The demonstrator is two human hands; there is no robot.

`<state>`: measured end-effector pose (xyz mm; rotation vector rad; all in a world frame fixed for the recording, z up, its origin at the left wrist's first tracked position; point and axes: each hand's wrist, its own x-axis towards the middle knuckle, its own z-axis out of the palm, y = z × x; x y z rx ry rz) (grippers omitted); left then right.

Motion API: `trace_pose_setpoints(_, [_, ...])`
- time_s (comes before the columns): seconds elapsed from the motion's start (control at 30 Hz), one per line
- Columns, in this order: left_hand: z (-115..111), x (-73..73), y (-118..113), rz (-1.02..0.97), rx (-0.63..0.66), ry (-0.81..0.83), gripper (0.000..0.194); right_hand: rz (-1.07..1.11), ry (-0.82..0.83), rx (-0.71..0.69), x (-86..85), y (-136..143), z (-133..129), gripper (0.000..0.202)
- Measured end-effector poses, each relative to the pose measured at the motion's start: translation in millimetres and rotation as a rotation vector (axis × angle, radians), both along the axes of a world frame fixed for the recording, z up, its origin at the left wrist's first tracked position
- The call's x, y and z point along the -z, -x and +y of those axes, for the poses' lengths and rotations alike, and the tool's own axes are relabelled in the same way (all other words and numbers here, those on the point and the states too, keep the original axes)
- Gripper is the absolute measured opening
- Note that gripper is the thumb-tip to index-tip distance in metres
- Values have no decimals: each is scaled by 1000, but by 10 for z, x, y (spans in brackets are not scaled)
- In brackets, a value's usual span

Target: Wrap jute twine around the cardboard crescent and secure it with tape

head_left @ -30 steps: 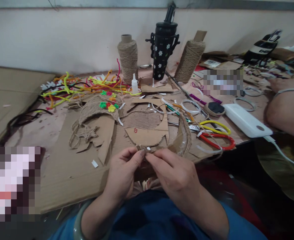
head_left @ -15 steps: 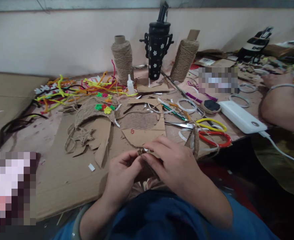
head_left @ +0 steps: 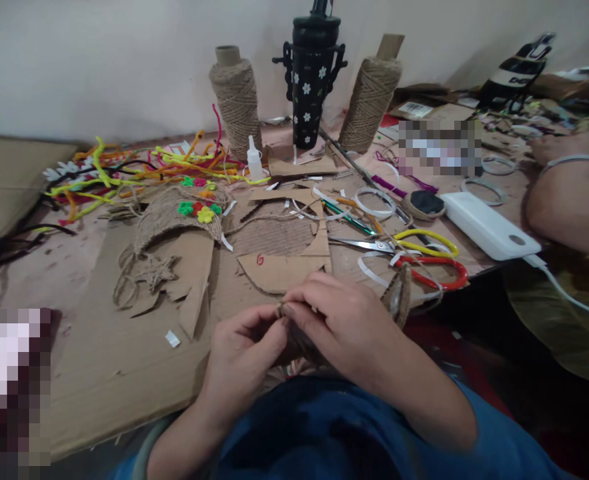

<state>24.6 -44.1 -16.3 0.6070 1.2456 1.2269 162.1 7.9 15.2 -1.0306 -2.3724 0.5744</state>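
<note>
My left hand (head_left: 249, 347) and my right hand (head_left: 334, 320) meet at the front edge of the table, fingertips pinched together on a small brown piece (head_left: 281, 309), which looks like twine or cardboard and is mostly hidden by the fingers. Just beyond the hands lies a cut cardboard piece (head_left: 279, 270) with a red mark. Scissors (head_left: 381, 247) with yellow and red handles rest to the right of it. On the left are a twine-wrapped crescent (head_left: 167, 217) with coloured flowers and a twine star (head_left: 157, 272).
Two twine spools (head_left: 237, 100) flank a black flowered tumbler (head_left: 308, 87) at the back. A small glue bottle (head_left: 254, 160) stands before them. Pipe cleaners (head_left: 104, 180) pile up at left. A white power bank (head_left: 489, 225) and another person's arm (head_left: 564, 193) are at right.
The view has tilted down and shifted slightly, so the table items appear a little higher or displaced. Both hands stay together, with the fingertips slightly shifted on the small piece.
</note>
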Motion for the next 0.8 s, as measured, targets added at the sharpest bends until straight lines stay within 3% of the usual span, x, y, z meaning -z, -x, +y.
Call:
trace_pose_setpoints(0.3, [-15,43,37,170,33,-70,9,-40,11,-19,23,26,46,15])
trace_pose_setpoints(0.53, [25,88,37,-23,-75,-59,10,162,-255,63,1,-116,-157,17])
trace_pose_setpoints(0.8, [95,29,-3,-59,-216,-72,16,30,-430,35,163,-109,-319,11])
